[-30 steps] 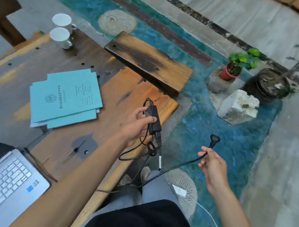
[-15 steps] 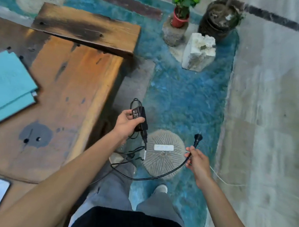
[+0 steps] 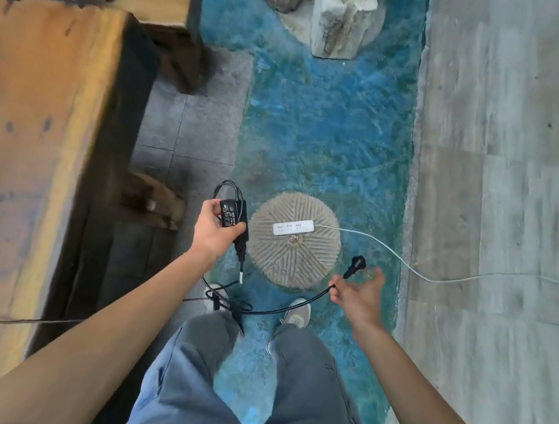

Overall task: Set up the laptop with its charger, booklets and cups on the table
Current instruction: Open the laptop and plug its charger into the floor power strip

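A: Holding the charger brick (image 3: 232, 213) in the left hand (image 3: 212, 233) — thumb on one face, fingers curled round the other, the spare coil looped above the fist. Probably gripped so to keep the slack from dragging; the laptop-end tip dangles free below.

B: And the mains end?

A: The plug (image 3: 355, 265) sticks up out of the right hand (image 3: 359, 290). The cable (image 3: 286, 310) is pinched between thumb and forefinger just behind the plug; the other fingers are spread and relaxed. It then sags in an arc across the shoes to a tangle by the left foot.

B: Why stand here?

A: The white power strip (image 3: 293, 228) lies on the ribbed round stone (image 3: 294, 241), just beyond the plug — judged the target socket. Its white lead (image 3: 398, 258) runs off right over the grey floor.

B: The table?

A: The wooden table (image 3: 48, 112) edge is at left; laptop, booklets and cups are out of view.
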Tool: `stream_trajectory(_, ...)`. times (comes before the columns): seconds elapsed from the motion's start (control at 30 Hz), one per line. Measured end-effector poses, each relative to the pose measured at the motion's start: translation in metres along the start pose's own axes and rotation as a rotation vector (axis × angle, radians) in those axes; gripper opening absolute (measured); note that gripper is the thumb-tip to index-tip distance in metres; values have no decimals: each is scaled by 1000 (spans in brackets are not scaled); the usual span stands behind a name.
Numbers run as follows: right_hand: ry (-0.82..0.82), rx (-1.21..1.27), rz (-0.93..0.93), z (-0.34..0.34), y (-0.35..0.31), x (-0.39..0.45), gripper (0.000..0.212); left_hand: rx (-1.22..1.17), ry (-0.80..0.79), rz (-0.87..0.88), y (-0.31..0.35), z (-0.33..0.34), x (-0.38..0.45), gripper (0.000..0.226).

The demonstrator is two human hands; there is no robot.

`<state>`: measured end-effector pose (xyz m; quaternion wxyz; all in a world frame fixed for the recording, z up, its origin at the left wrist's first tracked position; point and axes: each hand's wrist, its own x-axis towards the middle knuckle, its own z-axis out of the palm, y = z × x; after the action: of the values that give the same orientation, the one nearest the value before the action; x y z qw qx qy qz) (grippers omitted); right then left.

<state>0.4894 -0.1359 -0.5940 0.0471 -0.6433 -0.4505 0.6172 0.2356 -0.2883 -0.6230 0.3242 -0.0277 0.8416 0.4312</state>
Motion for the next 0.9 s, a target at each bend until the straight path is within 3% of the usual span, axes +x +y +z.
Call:
stream_trajectory(0.1, 55, -149, -191, 15, 40, 37, 84, 126, -29, 20, -33, 21, 27, 63)
stream_trajectory(0.23, 19, -434, -300, 49, 103, 115, 31, 302, -93, 78, -97, 61, 85, 71)
stream_trajectory(0.3, 8, -547, -340, 69, 136, 158, 19, 392, -104, 104, -133, 81, 117, 72)
stream_trajectory(0.6, -186, -969, -764, 148, 259, 303, 17, 759, -181, 259, -270, 160, 241, 69)
stream_trajectory(0.73, -306, -1007, -914, 172, 284, 350, 23, 852, -221, 326, -305, 187, 277, 70)
stream_trajectory(0.9, -315, -1119, -1008, 189, 295, 397, 32, 995, -204, 456, -343, 214, 310, 65)
